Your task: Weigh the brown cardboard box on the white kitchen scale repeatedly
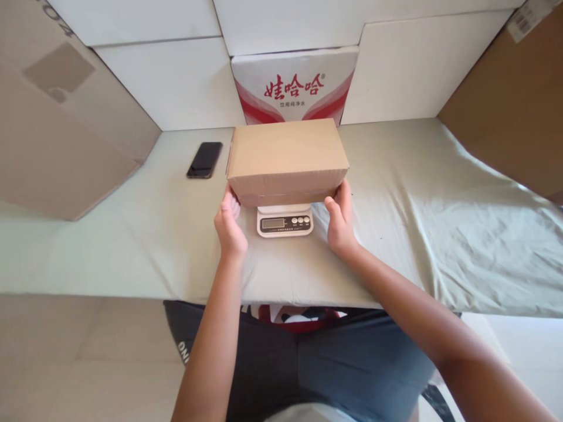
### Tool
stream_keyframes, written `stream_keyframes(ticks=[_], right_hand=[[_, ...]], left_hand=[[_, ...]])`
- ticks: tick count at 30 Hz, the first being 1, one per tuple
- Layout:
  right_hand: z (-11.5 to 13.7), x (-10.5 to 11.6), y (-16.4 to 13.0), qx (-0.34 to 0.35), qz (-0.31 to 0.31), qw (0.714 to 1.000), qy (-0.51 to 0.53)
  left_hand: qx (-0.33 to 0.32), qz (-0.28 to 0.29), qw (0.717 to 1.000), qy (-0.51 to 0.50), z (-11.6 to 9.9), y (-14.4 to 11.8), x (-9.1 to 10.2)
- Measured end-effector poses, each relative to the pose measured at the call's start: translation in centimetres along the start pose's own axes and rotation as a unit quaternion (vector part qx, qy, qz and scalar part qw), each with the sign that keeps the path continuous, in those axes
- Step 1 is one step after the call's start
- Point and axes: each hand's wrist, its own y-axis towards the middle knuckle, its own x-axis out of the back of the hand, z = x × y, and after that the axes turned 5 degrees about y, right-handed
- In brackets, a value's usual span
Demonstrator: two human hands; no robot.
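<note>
1. Table [440, 193] with a pale green cloth spans the middle of the frame; white panels and brown cardboard sheets stand behind and at both sides.
2. Printed carton [294, 85], white with red characters, upper centre, just behind our box.
3. Cardboard box [285, 153] – plain brown, closed, centre of frame, sitting on the scale, overhanging it on both sides. We judge it stiff-walled and fairly light, matte faces so not slippery; the bottom corners and short end faces look like the places to take hold, palms pressing inward.
4. Left hand [229, 225] at the box's lower left corner, fingers curled against or under the edge; we cannot tell if it grips or only steadies.
5. Right hand [339, 220] at the lower right corner, thumb up along the end face, fingers hidden – same doubt about the hold.
6. Scale [284, 221], white, small, display blank or unreadable.
7. Phone [204, 159], black, flat on the cloth, left of the box, apart from it.
</note>
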Motion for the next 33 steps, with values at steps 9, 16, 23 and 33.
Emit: stream_keyframes(ticks=[9, 16, 23, 33], right_hand=[[-1.0, 1.3, 0.9, -0.042, -0.060, 0.997, 0.020], [-1.4, 1.5, 1.5, -0.048, -0.041, 0.997, 0.043], [0.2, 0.5, 1.4, -0.034, -0.003, 0.999, 0.033], [1.2, -0.2, 1.1, -0.047, 0.002, 0.998, 0.045]], left_hand=[[-0.010, -0.032, 0.999, -0.012, -0.1, 0.1, -0.1], [0.011, -0.012, 1.000, -0.007, -0.1, 0.1, -0.4], [0.030, 0.013, 0.999, 0.006, 0.3, 0.4, -0.8], [0.014, 0.006, 1.000, 0.001, 0.2, 0.1, -0.9]])
